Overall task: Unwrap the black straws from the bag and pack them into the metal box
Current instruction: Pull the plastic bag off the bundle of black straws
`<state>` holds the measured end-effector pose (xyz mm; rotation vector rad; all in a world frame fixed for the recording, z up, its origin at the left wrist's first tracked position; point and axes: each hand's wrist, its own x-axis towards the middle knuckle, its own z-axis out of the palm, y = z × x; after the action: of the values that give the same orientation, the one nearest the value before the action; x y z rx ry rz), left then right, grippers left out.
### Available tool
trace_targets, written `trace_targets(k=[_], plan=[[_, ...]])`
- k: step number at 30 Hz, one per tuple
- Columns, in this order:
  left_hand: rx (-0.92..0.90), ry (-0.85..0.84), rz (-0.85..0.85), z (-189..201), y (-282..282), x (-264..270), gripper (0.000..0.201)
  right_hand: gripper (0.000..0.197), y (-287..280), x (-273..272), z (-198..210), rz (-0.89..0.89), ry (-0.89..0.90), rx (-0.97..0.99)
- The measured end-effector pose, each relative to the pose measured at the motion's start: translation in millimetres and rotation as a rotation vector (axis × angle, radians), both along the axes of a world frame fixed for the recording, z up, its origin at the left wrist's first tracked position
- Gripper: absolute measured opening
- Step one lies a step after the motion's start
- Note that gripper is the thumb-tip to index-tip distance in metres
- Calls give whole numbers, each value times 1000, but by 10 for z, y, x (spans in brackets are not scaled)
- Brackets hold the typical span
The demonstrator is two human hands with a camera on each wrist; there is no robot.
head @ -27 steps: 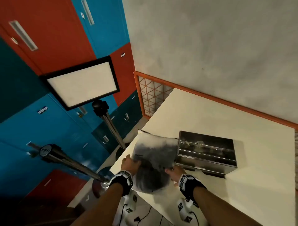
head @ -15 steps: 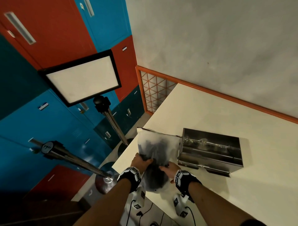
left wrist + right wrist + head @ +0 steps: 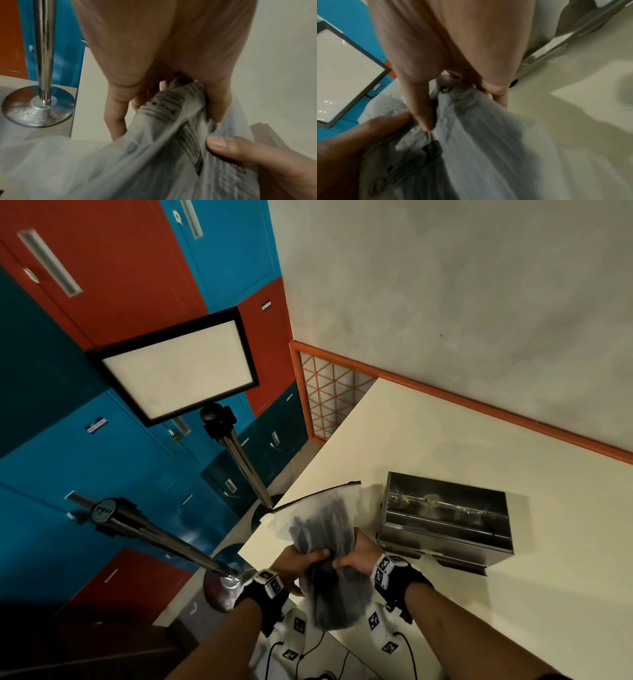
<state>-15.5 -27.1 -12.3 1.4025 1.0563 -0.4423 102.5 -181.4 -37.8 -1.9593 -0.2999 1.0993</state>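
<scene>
Dim warm light, soft shadows on the table (image 3: 445,440), wide-angle edge bending, motion-blurred wrist views

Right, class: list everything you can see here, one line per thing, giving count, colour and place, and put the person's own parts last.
bag: one, translucent whitish plastic with black print, gripped above the table's near left corner.
black straws: a bundle, number unclear, black, inside the bag.
metal box: one, silver, on the table to the right of the bag.
table: one, cream, against the wall.
light panel: one, white with black frame, on a stand to the left.
metal stands: two, silver, on the floor to the left.
lockers: several, red, blue and dark teal, at left.
wrist cameras: two, black bands with marker cubes.
left hand: one, grips the bag.
right hand: one, grips the bag.
</scene>
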Motion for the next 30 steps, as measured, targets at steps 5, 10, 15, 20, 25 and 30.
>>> trace_targets(k=[5,10,15,20,25,30], plan=[[86,-336,-59,89,-83,-129,42,80,-164,20,266,59,-6,74],[363,-414,-284,184,-164,-233,28,66,-539,-47,658,36,-11,242],[461,-493,-399,332,-483,-149,38,56,-939,-135,919,-86,-51,400],[428,-591,-319,356,-820,4,52,41,-1198,-170,905,-279,-147,357],[269,-628,-322,374,-1035,179,68,22,-1490,-122,826,-245,-146,251],[186,-716,-248,522,-1152,266,46,32,-1610,-77,888,-308,-97,336]])
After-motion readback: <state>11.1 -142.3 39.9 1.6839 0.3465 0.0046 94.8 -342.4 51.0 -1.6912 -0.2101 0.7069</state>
